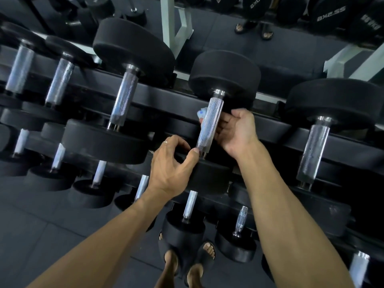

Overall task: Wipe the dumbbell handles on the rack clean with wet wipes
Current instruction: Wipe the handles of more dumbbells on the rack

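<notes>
Head view | right hand (234,129) wraps white-blue wet wipe (202,113) round knurled chrome dumbbell handle (208,125) | left hand (172,165) grips black rubber near head (209,175)

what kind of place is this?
Most likely a gym's free-weight area: a tiered rack full of black dumbbells with knurled steel handles, bigger weights marked in kg, and dark rubber floor tiles.

The wipe (202,113) is mostly hidden behind the handle (209,125), only a pale corner showing. The right hand (236,129) has its fingertips hidden there too. The left dumbbells (19,67) are blurred. The far plates (330,15) are cut off by the top edge.
</notes>
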Motion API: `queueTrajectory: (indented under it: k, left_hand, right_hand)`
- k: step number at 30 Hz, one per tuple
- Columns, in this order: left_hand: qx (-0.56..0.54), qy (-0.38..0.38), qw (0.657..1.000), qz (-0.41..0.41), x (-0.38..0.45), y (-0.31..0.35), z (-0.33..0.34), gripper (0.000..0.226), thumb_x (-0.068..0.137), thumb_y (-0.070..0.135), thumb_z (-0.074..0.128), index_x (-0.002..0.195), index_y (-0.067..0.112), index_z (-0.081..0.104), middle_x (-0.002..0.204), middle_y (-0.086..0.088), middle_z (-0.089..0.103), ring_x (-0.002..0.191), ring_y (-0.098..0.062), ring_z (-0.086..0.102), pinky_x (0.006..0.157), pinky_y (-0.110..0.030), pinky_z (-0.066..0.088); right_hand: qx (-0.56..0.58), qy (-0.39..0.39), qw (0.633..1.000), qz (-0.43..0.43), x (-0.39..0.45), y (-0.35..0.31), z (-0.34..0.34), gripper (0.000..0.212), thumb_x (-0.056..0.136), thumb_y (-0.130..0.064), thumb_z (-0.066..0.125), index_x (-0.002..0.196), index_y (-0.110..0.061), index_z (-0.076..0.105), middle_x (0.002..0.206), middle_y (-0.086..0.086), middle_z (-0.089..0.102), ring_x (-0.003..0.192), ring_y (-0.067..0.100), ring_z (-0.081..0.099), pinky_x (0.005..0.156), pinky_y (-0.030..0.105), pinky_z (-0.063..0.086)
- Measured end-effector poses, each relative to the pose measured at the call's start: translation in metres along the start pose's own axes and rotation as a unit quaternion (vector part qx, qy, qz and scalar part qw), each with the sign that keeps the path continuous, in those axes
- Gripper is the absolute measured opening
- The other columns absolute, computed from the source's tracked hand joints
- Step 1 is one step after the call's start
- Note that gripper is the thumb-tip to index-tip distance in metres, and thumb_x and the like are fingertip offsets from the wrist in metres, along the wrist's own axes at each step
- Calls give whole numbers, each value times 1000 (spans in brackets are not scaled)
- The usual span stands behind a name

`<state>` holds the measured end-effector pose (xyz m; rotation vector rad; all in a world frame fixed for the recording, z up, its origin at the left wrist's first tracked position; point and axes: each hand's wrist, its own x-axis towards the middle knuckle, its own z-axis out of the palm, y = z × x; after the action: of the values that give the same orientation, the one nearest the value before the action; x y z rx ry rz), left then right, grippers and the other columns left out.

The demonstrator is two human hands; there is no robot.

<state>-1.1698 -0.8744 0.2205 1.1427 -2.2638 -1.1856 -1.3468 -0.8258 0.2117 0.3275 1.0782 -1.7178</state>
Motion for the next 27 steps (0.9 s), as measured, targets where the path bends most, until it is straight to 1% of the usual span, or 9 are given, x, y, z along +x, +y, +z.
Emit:
queueTrajectory:
  k: [3, 5, 6, 8, 14, 21, 24, 26, 27]
  left_hand:
    - [2, -2, 1000, 1, 1, -1, 0, 35, 73, 57, 47, 79, 24, 57, 78, 11, 60, 81, -1, 55, 71, -6, 34]
    - [4, -2, 1000, 0, 0, 0, 0, 35, 74, 57, 47, 79, 23, 57, 78, 11, 60, 80, 0, 55, 71, -3, 31]
    - [6, -3, 1000, 0, 0, 0, 0, 35, 75, 56, 47, 79, 23, 57, 78, 12, 60, 81, 3, 54, 73, 0, 30]
    - [10, -4, 1000, 0, -1, 1, 0, 34, 76, 55, 48, 79, 23, 56, 79, 13, 59, 81, 5, 52, 77, 2, 27]
    - [-4, -15, 1000, 5, -1, 1, 0, 40, 75, 59, 44, 82, 22, 58, 83, 11, 60, 85, -6, 55, 76, -26, 40]
    - [13, -88, 996, 1, -1, 11, -6, 26, 84, 56, 56, 88, 30, 61, 89, 14, 58, 90, -8, 55, 89, -38, 48]
    - [-79, -176, 981, 26, 8, 11, -18, 42, 84, 60, 59, 114, 31, 63, 100, 16, 66, 101, 0, 59, 101, -38, 45]
    - [-169, -233, 957, 34, 17, 13, -28, 42, 88, 47, 66, 125, 26, 63, 111, 11, 68, 106, -2, 62, 99, -32, 49]
    - [-202, -244, 948, 43, 21, 17, -33, 35, 89, 35, 70, 120, 21, 66, 110, 7, 70, 103, -4, 65, 95, -30, 52]
  right_hand:
    - [-83, 17, 996, 18, -6, 17, -14, 38, 94, -14, 33, 101, 6, 65, 94, 22, 72, 80, 29, 68, 72, 33, 58]
    - [-104, 44, 994, 4, -11, 24, -20, 20, 95, -1, 45, 89, -1, 65, 82, 14, 70, 69, 21, 67, 56, 26, 57]
    - [-112, 48, 992, -13, -14, 24, -21, 16, 93, 3, 52, 87, -3, 65, 79, 12, 70, 66, 19, 67, 54, 24, 56]
    - [-124, 48, 990, -40, -19, 23, -22, 12, 90, 5, 59, 85, -3, 66, 72, 8, 72, 61, 14, 69, 55, 23, 56]
    - [-140, 129, 975, -115, -40, 28, -19, 17, 84, 13, 65, 81, -3, 68, 62, 3, 71, 58, 12, 67, 54, 20, 56]
    - [-149, 171, 951, -208, -97, 28, 2, 19, 86, 10, 64, 88, -8, 69, 76, 3, 75, 66, 11, 71, 57, 22, 55]
    - [-172, 157, 945, -228, -118, 32, 17, 16, 86, 7, 66, 91, -8, 71, 86, 8, 76, 74, 16, 72, 62, 25, 56]
    - [-212, 162, 934, -239, -126, 36, 25, 15, 86, 5, 68, 89, -10, 72, 89, 10, 76, 78, 19, 73, 66, 28, 58]
    - [-227, 165, 928, -243, -129, 39, 29, 16, 86, 4, 68, 88, -11, 73, 89, 10, 76, 79, 20, 73, 69, 30, 59]
